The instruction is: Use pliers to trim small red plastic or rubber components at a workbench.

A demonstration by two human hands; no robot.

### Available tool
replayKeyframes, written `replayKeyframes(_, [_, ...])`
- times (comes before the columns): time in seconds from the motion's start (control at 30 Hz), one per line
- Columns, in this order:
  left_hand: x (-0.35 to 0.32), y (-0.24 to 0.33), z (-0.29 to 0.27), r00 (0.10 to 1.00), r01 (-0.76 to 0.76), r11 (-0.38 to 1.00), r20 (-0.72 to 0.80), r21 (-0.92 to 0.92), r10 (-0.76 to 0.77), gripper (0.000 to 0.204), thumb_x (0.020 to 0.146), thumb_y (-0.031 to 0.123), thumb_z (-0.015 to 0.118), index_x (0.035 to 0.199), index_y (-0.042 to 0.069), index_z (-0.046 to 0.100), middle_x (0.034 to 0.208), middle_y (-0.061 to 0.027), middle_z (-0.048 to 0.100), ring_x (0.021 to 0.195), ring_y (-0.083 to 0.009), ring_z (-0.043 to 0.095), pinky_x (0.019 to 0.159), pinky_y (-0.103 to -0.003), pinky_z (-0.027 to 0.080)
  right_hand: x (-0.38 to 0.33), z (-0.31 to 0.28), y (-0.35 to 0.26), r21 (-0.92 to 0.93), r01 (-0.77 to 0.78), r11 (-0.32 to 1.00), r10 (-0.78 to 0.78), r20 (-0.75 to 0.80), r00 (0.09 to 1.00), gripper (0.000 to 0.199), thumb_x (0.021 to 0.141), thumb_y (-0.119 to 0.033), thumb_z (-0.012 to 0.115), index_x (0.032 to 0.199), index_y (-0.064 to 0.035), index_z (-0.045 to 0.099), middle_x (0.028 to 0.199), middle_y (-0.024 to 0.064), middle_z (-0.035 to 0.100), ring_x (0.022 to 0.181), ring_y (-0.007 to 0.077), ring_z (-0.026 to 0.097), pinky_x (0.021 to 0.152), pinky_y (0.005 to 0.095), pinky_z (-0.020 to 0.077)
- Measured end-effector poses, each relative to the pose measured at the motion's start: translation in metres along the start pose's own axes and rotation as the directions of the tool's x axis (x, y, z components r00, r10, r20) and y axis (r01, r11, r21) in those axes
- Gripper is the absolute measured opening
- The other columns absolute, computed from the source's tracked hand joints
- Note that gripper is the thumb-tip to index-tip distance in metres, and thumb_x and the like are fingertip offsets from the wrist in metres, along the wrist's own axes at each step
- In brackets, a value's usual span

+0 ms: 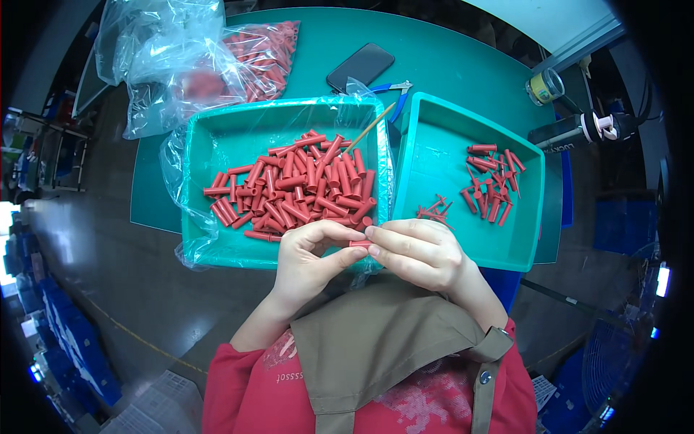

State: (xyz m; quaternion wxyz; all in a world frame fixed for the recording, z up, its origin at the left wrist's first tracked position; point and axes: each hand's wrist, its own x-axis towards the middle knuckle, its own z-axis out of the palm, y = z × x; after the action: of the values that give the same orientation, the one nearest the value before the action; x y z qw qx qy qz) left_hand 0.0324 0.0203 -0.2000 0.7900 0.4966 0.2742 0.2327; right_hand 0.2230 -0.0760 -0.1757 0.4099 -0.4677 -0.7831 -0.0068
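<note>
Left hand and right hand meet fingertip to fingertip over the near rim of the left teal tray. Both are curled closed, pinching one small red plastic piece between them. The piece is mostly covered by fingers; its shape cannot be made out. A heap of red tubes lies just beyond the hands in that tray.

I'm seeing a small red plastic tube piece lying level, pinched at both ends between my left hand and right hand, hovering over the counter's near edge.
</note>
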Motion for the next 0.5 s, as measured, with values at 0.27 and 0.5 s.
replayKeyframes(0.27, [0.001,0.007,0.004,0.863,-0.504,0.798,0.236,0.331,0.447,0.034,0.070,-0.006,0.084,0.100,-0.004,0.068,0.095,-0.0153,0.070,0.089,-0.0229,0.070,0.078,-0.032,0.055,-0.011,0.004,-0.004,0.174,-0.080,0.981,0.112,-0.180,0.977,0.020,0.075,-0.001,0.073,0.095,0.0022,0.069,0.101,0.0187,0.072,0.088,0.0295,0.072,0.072,0.0364,0.0603])
replayKeyframes(0.5, [-0.003,0.009,0.006,0.899,-0.430,0.868,0.210,0.248,0.385,0.034,0.072,-0.002,0.084,0.101,-0.006,0.067,0.096,-0.0159,0.070,0.091,-0.0235,0.069,0.080,-0.033,0.055,-0.015,0.007,-0.007,0.237,-0.105,0.966,0.161,-0.230,0.960,0.020,0.077,-0.001,0.073,0.097,0.0026,0.070,0.100,0.0185,0.072,0.088,0.0300,0.072,0.071,0.0361,0.0604])
